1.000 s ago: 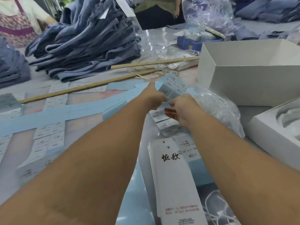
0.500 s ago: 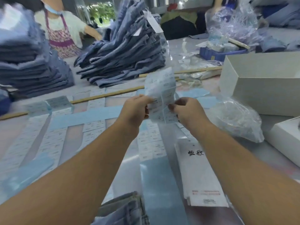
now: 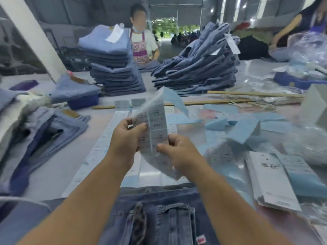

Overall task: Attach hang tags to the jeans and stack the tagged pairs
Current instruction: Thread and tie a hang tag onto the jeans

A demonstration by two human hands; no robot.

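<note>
You already have tall stacks of jeans (image 3: 115, 68) at the far side of the table (image 3: 53, 174), some showing white tags, but the pair of jeans (image 3: 159, 218) lying right in front of you looks untagged, so plenty seems left. Your left hand (image 3: 126, 138) and right hand (image 3: 178, 151) both pinch a sheet of printed labels (image 3: 155, 124), fingers curled round its edges, raised above the table; the hang tags (image 3: 270, 181) lie to your right.
</note>
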